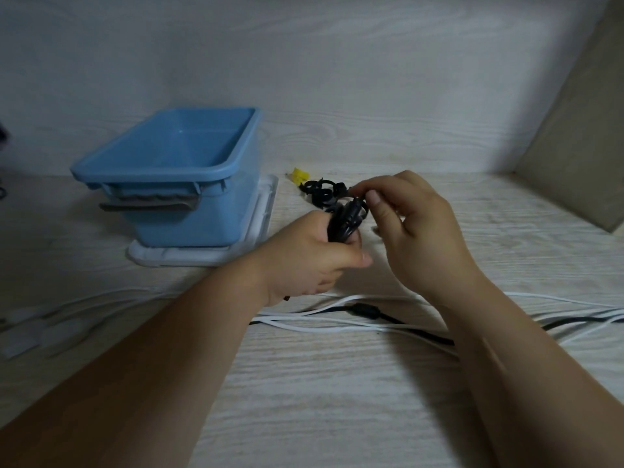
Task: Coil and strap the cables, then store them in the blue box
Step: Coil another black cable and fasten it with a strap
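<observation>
The pale wood-grain table (337,400) carries everything. On it, at ten o'clock from the hands, the blue box (189,224) stands open and empty on a white lid (266,204), within easy reach.

At six o'clock from the hands, loose white cables (304,324) trail across the table. A black cable (366,311) with a thick lump on it lies among them. None of these is coiled yet, so most of the job looks undone.

The left grip (310,258) is curled tight round a coiled black cable (344,219) and holds it upright above the table. The right grip (415,231) pinches thumb to forefinger at the top of that coil. Whether it has a strap or the cable's end I cannot tell.

At twelve o'clock from the hands lies a small heap of black straps (320,190), and just beyond it a yellow piece (299,175).

The coil should be light, soft and springy, and likely to fan open if the fist slackens. It is best held across the middle of the loops, as the left grip has it, with the strap wound just above the fist. The plug ends are the only stiff parts and poor places to hold. The straps are thin and floppy, so a fingertip pinch suits them.
</observation>
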